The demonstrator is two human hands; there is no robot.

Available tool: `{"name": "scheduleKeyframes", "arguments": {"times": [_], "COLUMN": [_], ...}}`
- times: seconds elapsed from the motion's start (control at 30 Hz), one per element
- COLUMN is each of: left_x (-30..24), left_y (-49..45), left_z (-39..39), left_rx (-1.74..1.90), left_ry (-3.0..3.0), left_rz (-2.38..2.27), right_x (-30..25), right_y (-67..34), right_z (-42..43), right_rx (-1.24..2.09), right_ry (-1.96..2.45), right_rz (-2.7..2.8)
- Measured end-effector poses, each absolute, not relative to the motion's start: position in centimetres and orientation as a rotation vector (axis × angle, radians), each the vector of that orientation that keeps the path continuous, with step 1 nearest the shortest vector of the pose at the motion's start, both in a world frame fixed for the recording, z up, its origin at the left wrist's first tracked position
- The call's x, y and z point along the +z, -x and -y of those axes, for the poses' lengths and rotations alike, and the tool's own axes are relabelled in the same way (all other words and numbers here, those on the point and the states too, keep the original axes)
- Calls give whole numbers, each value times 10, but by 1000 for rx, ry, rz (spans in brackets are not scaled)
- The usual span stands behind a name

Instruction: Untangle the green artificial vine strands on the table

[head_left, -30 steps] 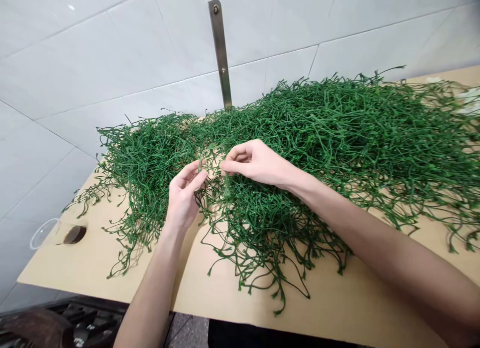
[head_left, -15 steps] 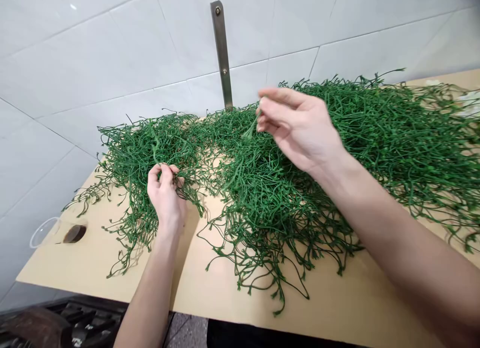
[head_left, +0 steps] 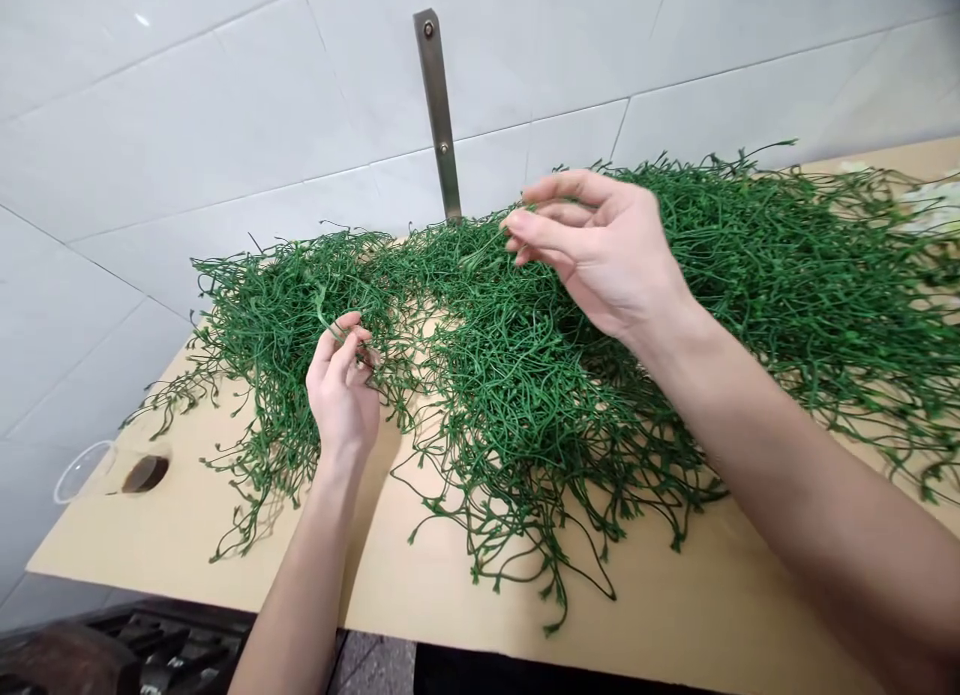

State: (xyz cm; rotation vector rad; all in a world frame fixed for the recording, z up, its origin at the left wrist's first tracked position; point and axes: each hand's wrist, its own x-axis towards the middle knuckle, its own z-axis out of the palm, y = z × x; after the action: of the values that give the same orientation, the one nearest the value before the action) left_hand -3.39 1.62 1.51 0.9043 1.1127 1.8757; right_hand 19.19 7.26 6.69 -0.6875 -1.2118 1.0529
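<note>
My left hand (head_left: 343, 395) hovers over the left heap of green stems (head_left: 262, 315), its thumb and fingers pinched around a thin green artificial stem whose paler tip shows above the fingers. Higher and to the right, my right hand (head_left: 611, 240) is raised above the middle heap of green stems (head_left: 517, 375). Its thumb and fingertips are closed on another thin green stem, and the forked end trails off to the left. The stems in both heaps look like thin, bendy plastic with small split ends, tangled together.
Under the stems is a tan board (head_left: 420, 585). A clear cup (head_left: 90, 475) with dark liquid lies or leans at its left. A metal strip (head_left: 439, 115) is bolted to the tiled wall (head_left: 225, 105). More stems (head_left: 810, 275) and pale items (head_left: 934, 207) lie right.
My left hand has shifted slightly up and right, its fingers a little looser. My right hand has tilted, with its thumb lower and left, and the stem's end now points more to the left.
</note>
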Motion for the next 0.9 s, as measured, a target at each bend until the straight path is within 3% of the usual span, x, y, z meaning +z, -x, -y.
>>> {"name": "scheduleKeyframes", "arguments": {"times": [0.23,0.4,0.9], "left_x": [17,16,4], "left_y": [29,26,23], "left_z": [-13,-10,-5], "left_rx": [1824,1692,1458], "left_ry": [-970,-1084,-1545], "left_rz": [-994,-969,-1146], "right_x": [73,67,42], "right_y": [-203,-172,-155], "right_z": [-70,-46,-44], "right_rx": [211,456,822], "right_ry": [1070,832,836], "right_rz": [1544,1988,2311]}}
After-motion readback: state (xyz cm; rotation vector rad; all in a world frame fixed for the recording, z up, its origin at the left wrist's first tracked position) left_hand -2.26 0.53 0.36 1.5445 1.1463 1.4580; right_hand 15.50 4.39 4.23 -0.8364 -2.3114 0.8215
